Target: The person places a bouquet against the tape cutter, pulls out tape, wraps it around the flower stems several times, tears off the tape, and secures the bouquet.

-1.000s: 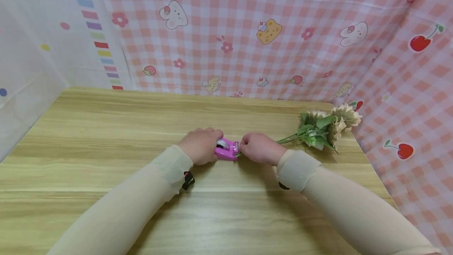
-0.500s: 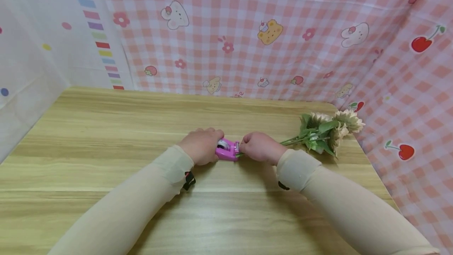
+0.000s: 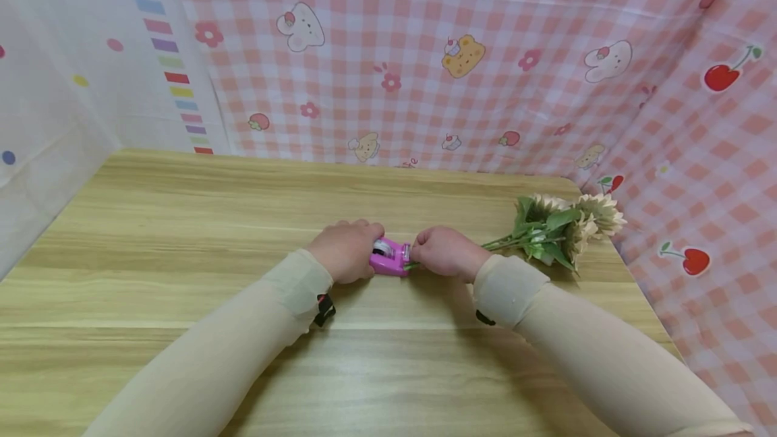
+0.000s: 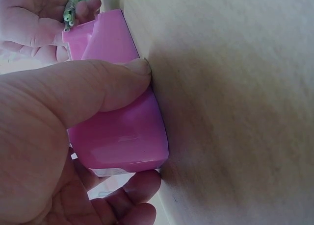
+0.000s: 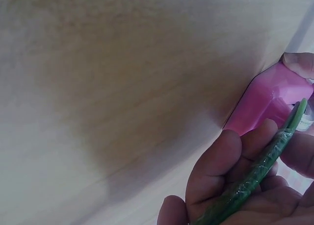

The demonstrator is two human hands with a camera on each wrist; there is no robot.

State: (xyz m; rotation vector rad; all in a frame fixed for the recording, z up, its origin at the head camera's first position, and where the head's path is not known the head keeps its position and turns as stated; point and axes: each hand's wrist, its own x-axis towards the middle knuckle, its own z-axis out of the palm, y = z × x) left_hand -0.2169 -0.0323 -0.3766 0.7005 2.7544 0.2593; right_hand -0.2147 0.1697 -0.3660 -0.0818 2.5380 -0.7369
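Note:
A small pink tape dispenser (image 3: 389, 259) rests on the table, held by my left hand (image 3: 347, 251) from its rear end. In the left wrist view, the thumb (image 4: 105, 85) lies along the dispenser's side and the other fingers reach round it. Just beyond the cutter end is my right hand (image 3: 448, 252), its fingers curled about the stems of a bouquet of pale flowers (image 3: 589, 218). The right wrist view shows the green stems (image 5: 255, 173) lying across the fingers, with shiny clear tape around them and their cut ends close to the dispenser.
The flower heads and leaves (image 3: 546, 228) extend to the right, near the table's right edge. A wood-grain table (image 3: 182, 221) lies under both hands. Behind it hangs a pink checked cloth (image 3: 388, 52), which also covers the right side.
The flower heads have shifted slightly right and toward me since a second ago. Both hands and the tape dispenser stay almost where they were.

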